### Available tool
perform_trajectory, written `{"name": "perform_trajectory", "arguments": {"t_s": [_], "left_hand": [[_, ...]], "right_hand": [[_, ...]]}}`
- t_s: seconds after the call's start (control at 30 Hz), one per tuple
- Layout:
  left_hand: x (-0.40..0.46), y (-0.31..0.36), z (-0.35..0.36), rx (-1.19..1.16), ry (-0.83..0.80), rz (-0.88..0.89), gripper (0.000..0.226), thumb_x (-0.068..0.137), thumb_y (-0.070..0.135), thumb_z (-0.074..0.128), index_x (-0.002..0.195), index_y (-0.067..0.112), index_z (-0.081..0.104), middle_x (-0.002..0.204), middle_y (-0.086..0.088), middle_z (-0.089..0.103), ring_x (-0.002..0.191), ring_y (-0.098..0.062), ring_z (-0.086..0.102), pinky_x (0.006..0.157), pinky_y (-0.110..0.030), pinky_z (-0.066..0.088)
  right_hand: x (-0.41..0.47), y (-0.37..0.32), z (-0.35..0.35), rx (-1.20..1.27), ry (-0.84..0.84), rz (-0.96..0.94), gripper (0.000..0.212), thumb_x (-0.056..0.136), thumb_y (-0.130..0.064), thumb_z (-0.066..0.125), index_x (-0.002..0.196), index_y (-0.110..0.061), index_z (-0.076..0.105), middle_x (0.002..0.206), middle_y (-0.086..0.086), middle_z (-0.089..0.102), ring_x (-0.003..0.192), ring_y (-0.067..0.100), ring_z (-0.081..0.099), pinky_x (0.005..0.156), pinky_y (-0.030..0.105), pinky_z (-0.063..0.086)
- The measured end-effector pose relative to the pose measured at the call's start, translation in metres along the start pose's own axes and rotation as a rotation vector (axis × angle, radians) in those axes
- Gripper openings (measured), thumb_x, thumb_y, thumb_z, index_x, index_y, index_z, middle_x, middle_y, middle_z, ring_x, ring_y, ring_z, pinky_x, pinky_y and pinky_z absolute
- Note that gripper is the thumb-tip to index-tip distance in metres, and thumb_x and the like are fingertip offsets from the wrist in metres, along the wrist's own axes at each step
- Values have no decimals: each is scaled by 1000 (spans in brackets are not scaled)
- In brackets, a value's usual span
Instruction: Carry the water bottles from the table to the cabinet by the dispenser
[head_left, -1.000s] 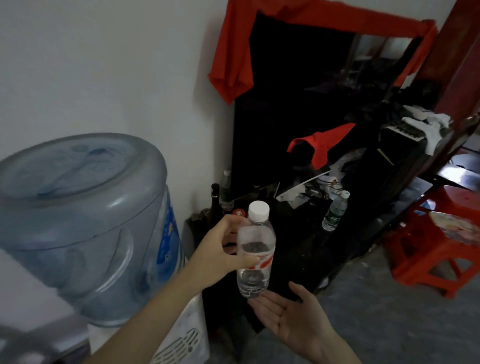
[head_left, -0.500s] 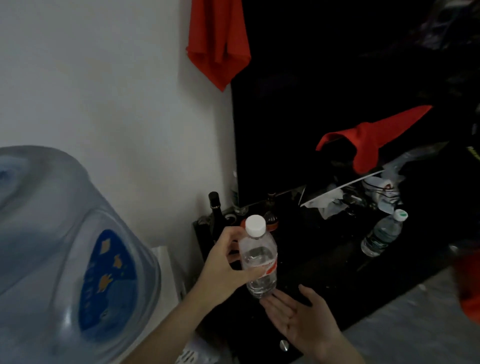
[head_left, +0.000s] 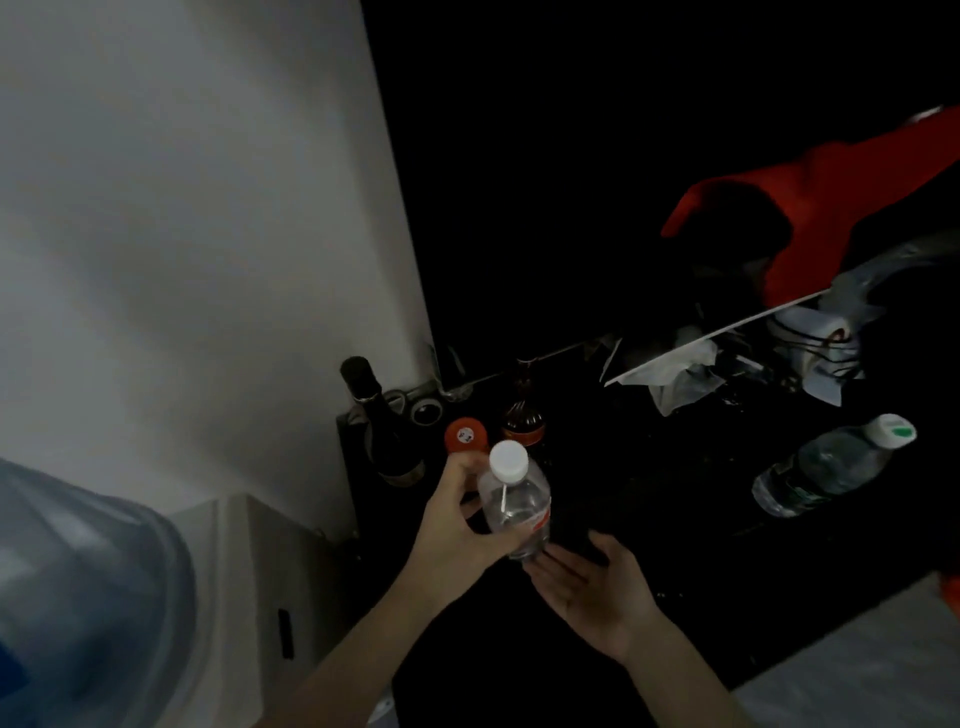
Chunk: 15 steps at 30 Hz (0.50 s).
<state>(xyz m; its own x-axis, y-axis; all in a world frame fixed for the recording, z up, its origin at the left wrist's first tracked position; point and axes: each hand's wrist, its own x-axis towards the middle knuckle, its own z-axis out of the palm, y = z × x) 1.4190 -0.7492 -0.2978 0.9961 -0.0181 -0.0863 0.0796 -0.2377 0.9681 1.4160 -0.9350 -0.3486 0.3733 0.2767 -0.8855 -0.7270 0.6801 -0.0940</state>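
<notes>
My left hand (head_left: 457, 525) grips a small clear water bottle (head_left: 517, 501) with a white cap and red label, upright over the black cabinet (head_left: 649, 519). My right hand (head_left: 597, 587) lies palm up with straight fingers just under the bottle's base. A second clear water bottle (head_left: 826, 467) with a white and green cap stands tilted on the cabinet top at the right. The dispenser's blue water jug (head_left: 78, 597) fills the lower left.
A dark wine bottle (head_left: 379, 421), an orange-capped bottle (head_left: 466, 435) and a brown bottle (head_left: 522, 421) stand at the cabinet's back left corner. Red cloth (head_left: 810, 218), white paper and bags clutter the right. A white wall (head_left: 182, 234) is on the left.
The view has moved closer and lower over the cabinet. My left hand has brought the bottle forward over the cabinet top, and my right hand has stayed open beneath it.
</notes>
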Motion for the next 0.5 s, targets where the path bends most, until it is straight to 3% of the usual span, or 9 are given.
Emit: {"name": "perform_trajectory", "arguments": {"t_s": [0.2, 0.33, 0.5], "left_hand": [[35, -22, 37, -11, -43, -51, 58, 76, 13, 90, 118, 28, 53, 118, 24, 63, 117, -1, 62, 102, -33, 53], [48, -28, 51, 20, -88, -45, 59, 76, 15, 90, 119, 23, 51, 118, 24, 63, 117, -1, 62, 100, -25, 53], [54, -38, 59, 75, -135, -45, 59, 76, 18, 91, 119, 16, 51, 118, 13, 65, 116, -6, 63, 102, -30, 54]], "right_hand": [[29, -34, -5, -15, 38, -80, 51, 100, -35, 46, 113, 13, 53, 115, 34, 56, 109, 44, 56, 104, 45, 43], [39, -47, -12, -46, 56, -110, 47, 103, -32, 40, 113, 12, 54, 110, 30, 59, 100, 39, 58, 101, 41, 43], [47, -58, -22, -114, 87, -102, 51, 105, -33, 34, 123, 11, 52, 113, 31, 58, 104, 38, 57, 89, 43, 47]]}}
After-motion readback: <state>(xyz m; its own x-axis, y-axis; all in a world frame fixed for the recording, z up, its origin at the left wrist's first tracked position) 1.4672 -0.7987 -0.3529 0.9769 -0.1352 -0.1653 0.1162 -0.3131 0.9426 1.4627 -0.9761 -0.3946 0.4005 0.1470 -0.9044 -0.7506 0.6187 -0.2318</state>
